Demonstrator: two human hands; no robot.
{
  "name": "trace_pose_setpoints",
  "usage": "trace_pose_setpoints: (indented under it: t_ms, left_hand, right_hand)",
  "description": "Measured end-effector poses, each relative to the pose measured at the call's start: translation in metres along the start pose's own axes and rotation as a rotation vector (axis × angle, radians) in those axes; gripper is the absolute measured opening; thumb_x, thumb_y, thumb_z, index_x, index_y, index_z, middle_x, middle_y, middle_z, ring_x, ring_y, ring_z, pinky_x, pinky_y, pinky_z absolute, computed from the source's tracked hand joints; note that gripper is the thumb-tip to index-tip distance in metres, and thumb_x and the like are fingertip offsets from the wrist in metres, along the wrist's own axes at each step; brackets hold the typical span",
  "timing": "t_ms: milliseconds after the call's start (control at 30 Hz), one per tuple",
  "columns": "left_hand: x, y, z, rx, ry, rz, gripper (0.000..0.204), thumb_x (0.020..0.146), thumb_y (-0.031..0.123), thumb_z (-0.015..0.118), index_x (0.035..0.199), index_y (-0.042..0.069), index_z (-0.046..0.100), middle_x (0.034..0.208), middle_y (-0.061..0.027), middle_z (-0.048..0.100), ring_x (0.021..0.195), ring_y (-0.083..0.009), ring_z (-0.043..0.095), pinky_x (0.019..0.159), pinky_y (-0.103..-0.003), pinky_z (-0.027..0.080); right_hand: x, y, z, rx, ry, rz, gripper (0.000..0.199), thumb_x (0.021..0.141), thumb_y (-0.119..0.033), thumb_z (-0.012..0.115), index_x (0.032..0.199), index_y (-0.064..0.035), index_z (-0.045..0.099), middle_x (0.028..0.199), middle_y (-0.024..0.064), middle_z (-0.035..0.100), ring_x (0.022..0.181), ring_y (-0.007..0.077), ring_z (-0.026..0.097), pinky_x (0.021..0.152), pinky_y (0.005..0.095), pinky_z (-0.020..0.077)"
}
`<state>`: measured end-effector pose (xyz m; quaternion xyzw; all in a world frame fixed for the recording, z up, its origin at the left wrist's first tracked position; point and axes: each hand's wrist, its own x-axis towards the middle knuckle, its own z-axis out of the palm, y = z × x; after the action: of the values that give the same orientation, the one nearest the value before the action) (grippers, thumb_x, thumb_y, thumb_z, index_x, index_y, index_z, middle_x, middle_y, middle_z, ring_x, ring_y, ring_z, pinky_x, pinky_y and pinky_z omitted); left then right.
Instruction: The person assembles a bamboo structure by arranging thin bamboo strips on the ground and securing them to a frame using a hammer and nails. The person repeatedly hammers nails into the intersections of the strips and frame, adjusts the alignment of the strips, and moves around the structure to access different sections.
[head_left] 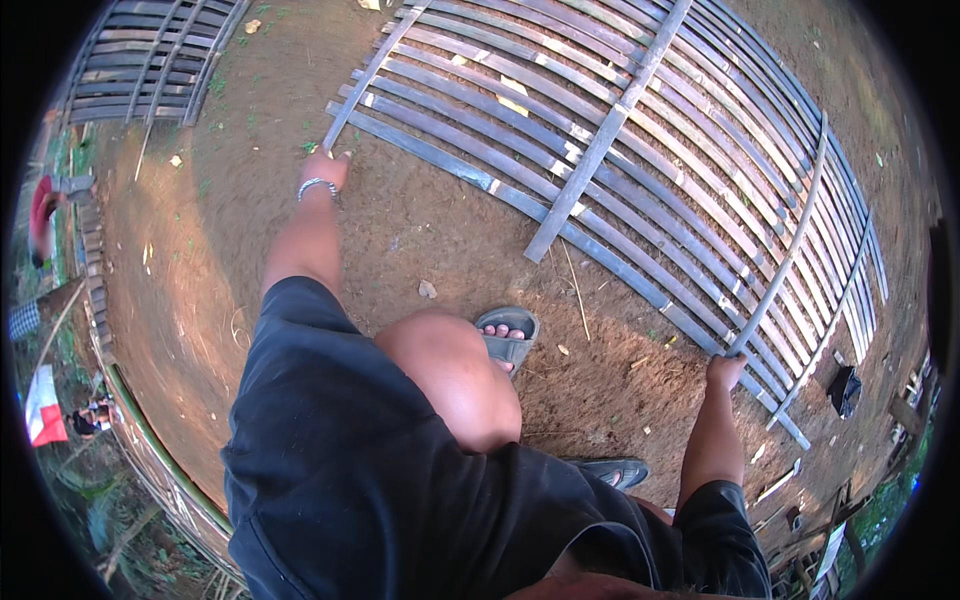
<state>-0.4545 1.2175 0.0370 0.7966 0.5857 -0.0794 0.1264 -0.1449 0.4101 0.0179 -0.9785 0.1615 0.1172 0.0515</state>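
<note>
Reaching far apart, the left hand [328,171] curls around the near end of one crossbar [371,85] and the right hand [725,372] curls around the near end of another crossbar [782,283], both part of a big bamboo slat panel [618,115] that spreads out in front over the dirt [420,220]. The wide hold probably helps keep the panel even. Near its right corner is a black thing [845,391], maybe a bag, but I cannot tell what is in it.

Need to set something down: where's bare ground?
Mostly bare brown soil lies between the left hand and the dark slatted bamboo panel. The large grey slatted bamboo panel crowds the upper right, up to the right hand.
</note>
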Motion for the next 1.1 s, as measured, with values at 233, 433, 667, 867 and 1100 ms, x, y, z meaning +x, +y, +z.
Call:
trace_pose_setpoints:
  t_ms: [233,433,667,867,1100]
  left_hand:
    - [0.030,-0.039,0.015,0.116,-0.129,-0.095,0.069,0.087,0.048,0.063,0.132,-0.003,0.053,0.129,-0.0272,0.059,0.122,-0.0410,0.056,0.103,-0.047,0.045]
    - [0.051,-0.062,0.027,0.157,-0.109,-0.116,0.062,0.088,0.040,0.064,0.130,-0.005,0.054,0.128,-0.0281,0.059,0.120,-0.0417,0.057,0.102,-0.048,0.046]
    - [0.037,-0.047,0.025,0.131,0.065,-0.052,0.049,0.085,0.025,0.065,0.124,-0.005,0.057,0.120,-0.0279,0.063,0.112,-0.0430,0.061,0.097,-0.049,0.049]
    - [0.023,-0.030,0.015,0.159,0.067,-0.105,0.050,0.085,0.024,0.065,0.128,0.000,0.056,0.124,-0.0259,0.061,0.114,-0.0415,0.060,0.098,-0.050,0.048]
    - [0.026,-0.042,0.026,0.215,0.138,-0.082,0.046,0.089,0.026,0.063,0.129,0.004,0.056,0.126,-0.0207,0.061,0.116,-0.0382,0.060,0.096,-0.050,0.049]
  right_hand:
    - [0.011,-0.018,-0.001,0.055,-0.198,0.163,0.065,0.080,-0.020,0.063,0.139,-0.0049,0.041,0.117,0.0264,0.064,0.106,0.0393,0.064,0.096,0.0441,0.0486]
    - [-0.049,-0.127,-0.020,-0.105,0.054,0.002,0.071,0.084,-0.023,0.072,0.146,-0.0121,0.038,0.146,0.0240,0.038,0.139,0.0371,0.037,0.112,0.0466,0.0384]
    - [-0.159,-0.283,-0.010,0.008,-0.311,-0.588,0.067,0.089,-0.023,0.070,0.148,-0.0158,0.038,0.145,0.0202,0.040,0.133,0.0338,0.045,0.112,0.0450,0.0407]
    - [-0.206,-0.374,-0.003,-0.146,-0.544,-0.788,0.068,0.092,-0.039,0.065,0.150,-0.0230,0.034,0.144,0.0195,0.036,0.124,0.0367,0.054,0.102,0.0422,0.0497]
    - [-0.207,-0.391,0.020,-0.010,-0.575,-0.678,0.064,0.090,-0.032,0.069,0.144,-0.0164,0.040,0.137,0.0213,0.037,0.116,0.0397,0.058,0.099,0.0441,0.0504]
